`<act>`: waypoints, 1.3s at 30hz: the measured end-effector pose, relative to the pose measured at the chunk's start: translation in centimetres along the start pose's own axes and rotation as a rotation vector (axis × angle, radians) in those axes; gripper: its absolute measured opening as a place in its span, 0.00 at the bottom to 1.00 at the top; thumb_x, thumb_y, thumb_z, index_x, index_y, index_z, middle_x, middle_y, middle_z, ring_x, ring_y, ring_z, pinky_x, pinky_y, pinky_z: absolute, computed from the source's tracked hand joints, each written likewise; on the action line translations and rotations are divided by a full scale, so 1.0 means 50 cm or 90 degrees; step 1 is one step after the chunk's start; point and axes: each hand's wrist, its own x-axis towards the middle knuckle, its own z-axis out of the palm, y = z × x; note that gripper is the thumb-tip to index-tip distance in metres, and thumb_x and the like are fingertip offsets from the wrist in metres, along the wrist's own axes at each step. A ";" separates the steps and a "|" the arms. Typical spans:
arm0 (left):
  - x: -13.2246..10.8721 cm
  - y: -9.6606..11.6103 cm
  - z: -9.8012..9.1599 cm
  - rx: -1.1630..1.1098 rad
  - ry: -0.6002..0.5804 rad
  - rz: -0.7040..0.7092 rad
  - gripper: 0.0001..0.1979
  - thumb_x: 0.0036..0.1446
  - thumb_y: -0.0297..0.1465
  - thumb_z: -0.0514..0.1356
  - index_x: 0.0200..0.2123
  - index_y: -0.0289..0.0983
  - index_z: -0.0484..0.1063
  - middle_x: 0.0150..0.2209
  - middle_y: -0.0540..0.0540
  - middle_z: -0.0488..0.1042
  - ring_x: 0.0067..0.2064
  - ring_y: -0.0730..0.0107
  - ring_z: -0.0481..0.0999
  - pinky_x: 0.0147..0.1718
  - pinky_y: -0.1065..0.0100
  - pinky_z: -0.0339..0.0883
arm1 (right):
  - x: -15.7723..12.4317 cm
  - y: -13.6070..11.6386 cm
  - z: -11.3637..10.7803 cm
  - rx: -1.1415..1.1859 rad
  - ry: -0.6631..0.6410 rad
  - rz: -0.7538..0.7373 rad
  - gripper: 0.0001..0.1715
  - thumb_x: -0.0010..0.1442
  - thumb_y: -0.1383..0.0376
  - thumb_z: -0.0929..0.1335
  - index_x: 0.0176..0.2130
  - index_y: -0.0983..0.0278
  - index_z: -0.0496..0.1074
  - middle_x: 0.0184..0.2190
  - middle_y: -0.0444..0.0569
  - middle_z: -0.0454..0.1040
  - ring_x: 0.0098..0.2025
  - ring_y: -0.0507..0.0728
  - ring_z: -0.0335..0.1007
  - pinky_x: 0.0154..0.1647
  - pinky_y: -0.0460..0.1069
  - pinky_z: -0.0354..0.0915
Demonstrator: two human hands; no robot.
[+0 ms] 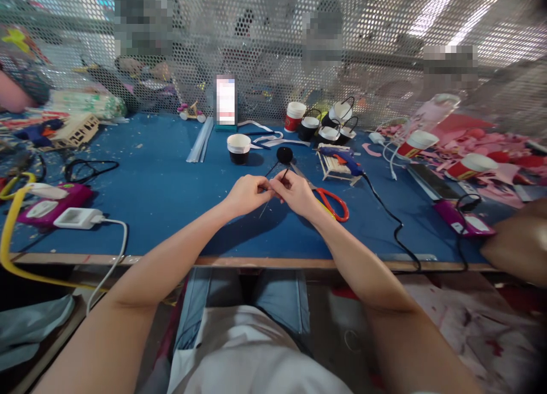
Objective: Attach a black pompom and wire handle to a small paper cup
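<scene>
My left hand (247,195) and my right hand (294,192) meet over the middle of the blue table (162,195), fingers pinched together. Between them they hold thin dark wires or sticks (273,172) that stick up and down from the fingertips. A black pompom (284,154) lies just beyond the hands. Orange-handled scissors (331,203) lie right beside my right hand. A black paper cup with a white rim (238,148) stands behind my left hand.
A blue glue gun (342,159) rests on a small stick frame, its black cord trailing to the table edge. Several cups (325,125) stand at the back. Pink foam scraps (478,149) at right; chargers (79,217) and cables at left. Mesh screen behind.
</scene>
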 end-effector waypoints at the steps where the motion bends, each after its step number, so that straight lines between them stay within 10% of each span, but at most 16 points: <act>1: 0.001 -0.001 0.000 -0.029 -0.010 -0.006 0.13 0.50 0.36 0.57 0.25 0.32 0.73 0.21 0.49 0.70 0.22 0.78 0.61 0.21 0.74 0.52 | 0.000 -0.001 -0.001 0.028 -0.019 -0.004 0.18 0.55 0.51 0.64 0.29 0.63 0.63 0.20 0.42 0.66 0.20 0.48 0.61 0.20 0.44 0.60; 39: 0.001 0.001 -0.009 -0.003 -0.010 0.010 0.09 0.49 0.31 0.57 0.25 0.32 0.73 0.20 0.51 0.69 0.22 0.79 0.61 0.22 0.75 0.51 | 0.001 0.000 -0.004 0.093 -0.005 0.022 0.20 0.52 0.50 0.67 0.29 0.65 0.64 0.20 0.42 0.66 0.21 0.48 0.63 0.20 0.44 0.62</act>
